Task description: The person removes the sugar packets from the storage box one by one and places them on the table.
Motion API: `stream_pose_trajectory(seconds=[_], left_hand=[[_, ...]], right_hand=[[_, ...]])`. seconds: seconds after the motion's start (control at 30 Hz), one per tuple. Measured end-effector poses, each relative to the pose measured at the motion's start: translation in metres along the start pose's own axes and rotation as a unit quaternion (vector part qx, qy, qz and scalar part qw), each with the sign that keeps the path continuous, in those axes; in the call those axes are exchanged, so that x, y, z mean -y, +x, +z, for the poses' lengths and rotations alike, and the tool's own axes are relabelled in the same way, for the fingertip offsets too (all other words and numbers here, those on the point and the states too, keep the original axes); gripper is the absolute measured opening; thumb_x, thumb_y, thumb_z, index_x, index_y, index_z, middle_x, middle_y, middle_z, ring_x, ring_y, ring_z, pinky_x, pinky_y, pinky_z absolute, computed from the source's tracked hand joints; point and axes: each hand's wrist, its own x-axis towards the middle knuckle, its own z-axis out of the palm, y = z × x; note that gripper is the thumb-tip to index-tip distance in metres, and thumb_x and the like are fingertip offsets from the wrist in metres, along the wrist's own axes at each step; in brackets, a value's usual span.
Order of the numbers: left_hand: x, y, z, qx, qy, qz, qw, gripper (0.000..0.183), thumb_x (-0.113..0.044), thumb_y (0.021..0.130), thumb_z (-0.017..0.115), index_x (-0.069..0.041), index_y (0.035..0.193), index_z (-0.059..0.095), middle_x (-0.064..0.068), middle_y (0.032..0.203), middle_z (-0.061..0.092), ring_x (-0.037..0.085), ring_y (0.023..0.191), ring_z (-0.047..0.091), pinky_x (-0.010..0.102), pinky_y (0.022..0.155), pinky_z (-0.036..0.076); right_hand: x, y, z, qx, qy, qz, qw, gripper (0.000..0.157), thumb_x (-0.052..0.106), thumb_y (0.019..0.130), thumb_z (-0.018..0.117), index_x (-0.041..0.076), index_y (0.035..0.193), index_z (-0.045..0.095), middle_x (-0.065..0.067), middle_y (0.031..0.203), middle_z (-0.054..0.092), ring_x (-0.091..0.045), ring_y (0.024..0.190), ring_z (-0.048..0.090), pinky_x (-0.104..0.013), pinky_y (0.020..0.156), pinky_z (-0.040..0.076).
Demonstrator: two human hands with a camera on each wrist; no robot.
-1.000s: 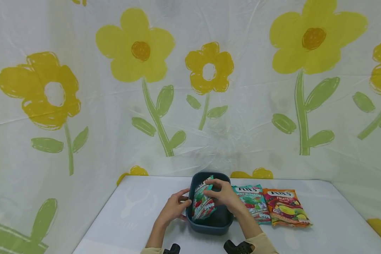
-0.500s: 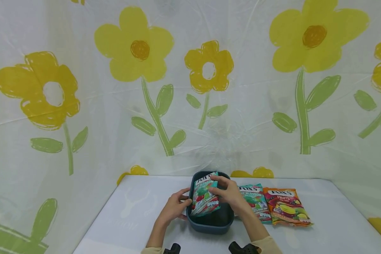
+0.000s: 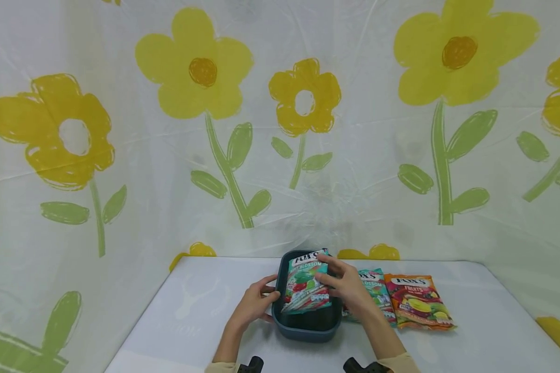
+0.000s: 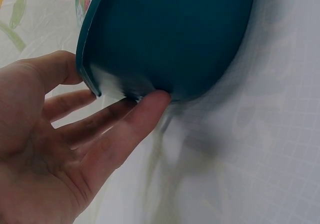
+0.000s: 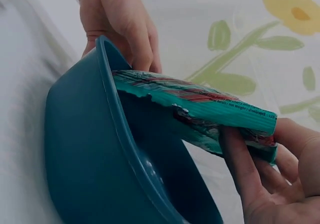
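In the head view a dark teal plastic bin [image 3: 306, 334] stands on the table. My left hand [image 3: 252, 303] holds its left side, thumb at the rim [image 4: 82, 59] and fingers against the outer wall. My right hand [image 3: 352, 287] pinches a green Fox's candy bag [image 3: 308, 285] by its right edge, thumb on one face and fingers on the other. In the right wrist view the bag [image 5: 200, 104] slants across the bin's opening, its far end near the left-hand thumb. The bin's floor is partly hidden under the bag.
Right of the bin lie a second green Fox's bag [image 3: 378, 292], partly hidden by my right forearm, and an orange-red Fox's Fruits bag [image 3: 417, 303]. The white table [image 3: 191, 311] meets a flower-printed sheet [image 3: 364, 207] behind.
The right hand has moved right, bringing the bag up and rightward out of the bin's left side; its printed front now faces up more fully. The left hand stays at the bin.
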Motion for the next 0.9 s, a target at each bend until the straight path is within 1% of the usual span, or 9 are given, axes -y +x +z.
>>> stream_pose_trajectory(seconds=[0.13,0.3,0.4,0.6,0.77,0.9], left_hand=[[0.002,0.001,0.000,-0.003,-0.005,0.008,1.0000,0.055,-0.020,0.096,0.060,-0.008,0.147,0.043,0.029,0.128,0.060,0.032,0.102,0.068,0.044,0.054,0.061],[0.004,0.001,0.000,-0.002,-0.009,0.010,0.9999,0.054,-0.019,0.097,0.059,-0.007,0.147,0.043,0.030,0.128,0.060,0.033,0.102,0.068,0.045,0.053,0.061],[0.004,0.001,0.000,-0.002,-0.005,0.008,1.0000,0.054,-0.019,0.097,0.059,-0.007,0.147,0.043,0.029,0.128,0.060,0.032,0.103,0.068,0.043,0.053,0.061],[0.003,0.001,0.000,-0.005,-0.001,0.004,1.0000,0.054,-0.020,0.097,0.060,-0.009,0.147,0.044,0.028,0.129,0.060,0.030,0.103,0.068,0.041,0.053,0.061],[0.002,0.001,0.000,-0.006,0.000,0.005,1.0000,0.054,-0.020,0.097,0.059,-0.008,0.147,0.043,0.029,0.129,0.059,0.031,0.103,0.068,0.042,0.054,0.061],[0.003,0.000,0.001,-0.007,0.003,0.007,1.0000,0.054,-0.019,0.097,0.058,-0.007,0.147,0.043,0.029,0.129,0.059,0.033,0.103,0.068,0.044,0.055,0.061]], right_hand=[[-0.002,-0.002,-0.004,0.011,0.011,-0.010,1.000,0.057,0.026,0.091,0.069,0.019,0.144,0.049,-0.016,0.144,0.052,-0.021,0.108,0.064,-0.042,0.089,0.059],[-0.007,-0.003,-0.008,0.002,0.019,-0.010,1.000,0.056,0.025,0.091,0.070,0.021,0.143,0.051,-0.012,0.145,0.052,-0.021,0.108,0.063,-0.041,0.089,0.059],[-0.010,-0.004,-0.010,-0.005,0.027,-0.004,1.000,0.056,0.026,0.090,0.071,0.023,0.142,0.052,-0.011,0.145,0.052,-0.023,0.110,0.062,-0.042,0.090,0.059],[-0.012,-0.006,-0.011,-0.012,0.052,0.007,0.999,0.058,0.026,0.089,0.071,0.022,0.143,0.050,-0.011,0.147,0.050,-0.025,0.112,0.062,-0.044,0.091,0.059],[-0.013,-0.010,-0.014,-0.018,0.075,0.015,0.997,0.057,0.025,0.090,0.071,0.022,0.143,0.050,-0.009,0.149,0.047,-0.024,0.113,0.061,-0.044,0.092,0.059],[-0.016,-0.013,-0.017,-0.019,0.093,0.022,0.995,0.057,0.025,0.091,0.069,0.023,0.145,0.049,-0.009,0.152,0.044,-0.025,0.114,0.060,-0.043,0.093,0.058]])
